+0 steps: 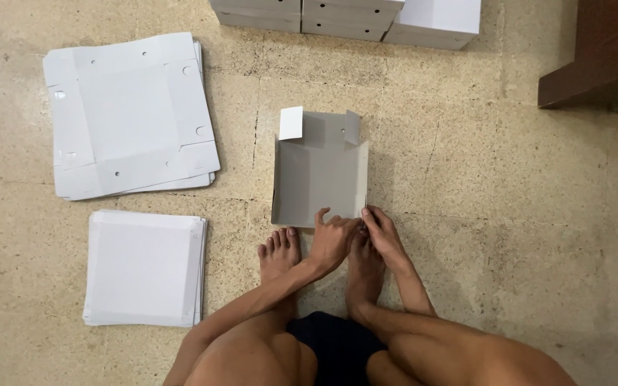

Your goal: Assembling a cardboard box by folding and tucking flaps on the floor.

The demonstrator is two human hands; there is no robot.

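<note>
A partly folded grey-white cardboard box blank lies on the floor in front of my feet, its side walls raised and two small flaps standing at its far corners. My left hand and my right hand meet at the box's near right corner. The fingers of both hands pinch the near edge flap there. My bare feet rest just below the box, the right foot partly hidden under my hands.
A stack of flat die-cut box blanks lies at the far left. A stack of square white sheets sits near left. Finished white boxes line the top edge. A dark wooden furniture piece stands at the top right.
</note>
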